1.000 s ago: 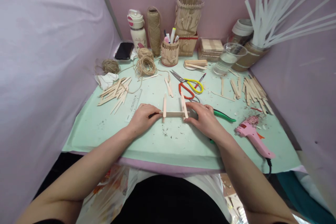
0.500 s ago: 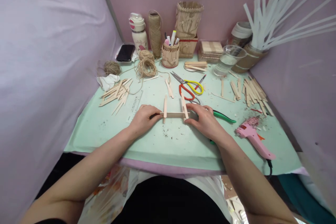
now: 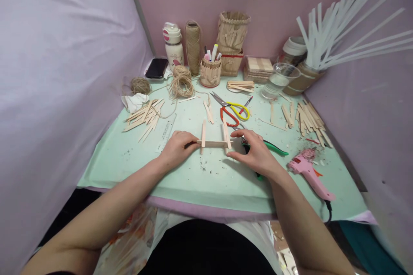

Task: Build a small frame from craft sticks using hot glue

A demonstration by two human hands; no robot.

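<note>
Partner: Where is the piece?

Me: The small stick frame [image 3: 214,144] is on the table [image 3: 200,193], straight in front of me: two side sticks joined by a crosspiece.

Partner: And the hands?

Me: Left hand [image 3: 176,148]: thumb and fingers together, clamped on the frame's left end. Right hand [image 3: 256,150]: thumb and fingers apart, curved about the right end. Whether the thumb tip grazes it, I cannot tell. Green-handled pliers [image 3: 275,148] lie just beside and partly beneath this hand.

Partner: Any change to log?

Me: Yes. Half a second ago my right fingers sat close against the right side stick; now they are spread wider. The frame keeps its shape and place. My reading: the right joint seems to bear without support, and the left grip alone steadies the piece.

Partner: Containers?

Me: Beyond the scissors [image 3: 227,104], a pen holder [image 3: 211,75] with pens and markers [image 3: 214,53]. Behind it, two boxes [image 3: 232,34], seemingly stacked; contents not visible. To the right, a clear cup [image 3: 281,78], part-filled with clear liquid [image 3: 273,90]. Beside that, a brown pot [image 3: 300,80] packed with white strips [image 3: 322,43] fanning out. Bottle [image 3: 174,51]: lid on, contents hidden.
</note>
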